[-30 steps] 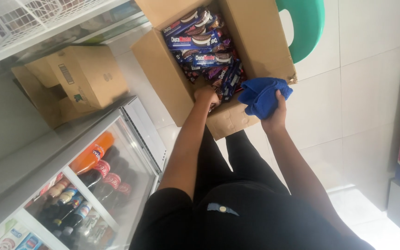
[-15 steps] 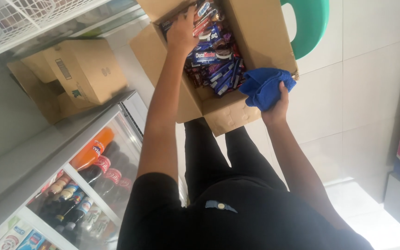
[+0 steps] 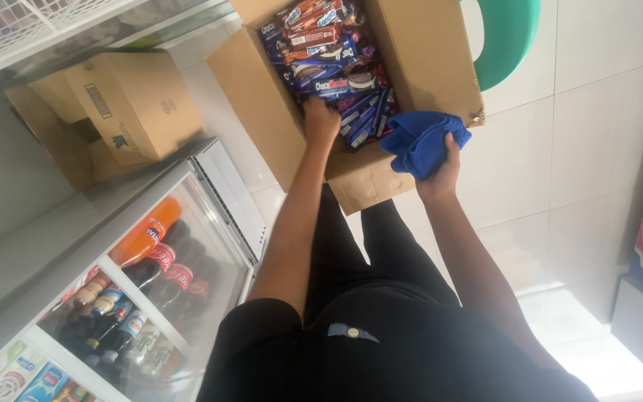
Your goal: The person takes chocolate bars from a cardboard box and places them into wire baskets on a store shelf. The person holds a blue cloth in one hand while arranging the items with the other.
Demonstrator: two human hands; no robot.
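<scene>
Reaching left hand (image 3: 321,119) among boxed snack packs (image 3: 336,74)

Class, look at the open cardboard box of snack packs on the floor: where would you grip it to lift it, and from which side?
Probably grip the box low on its two opposite long walls, reaching in from both sides. Its flaps splay open and look too floppy to bear the load of packs. First the left hand must leave the packs and the right hand drop the blue cloth.
</scene>
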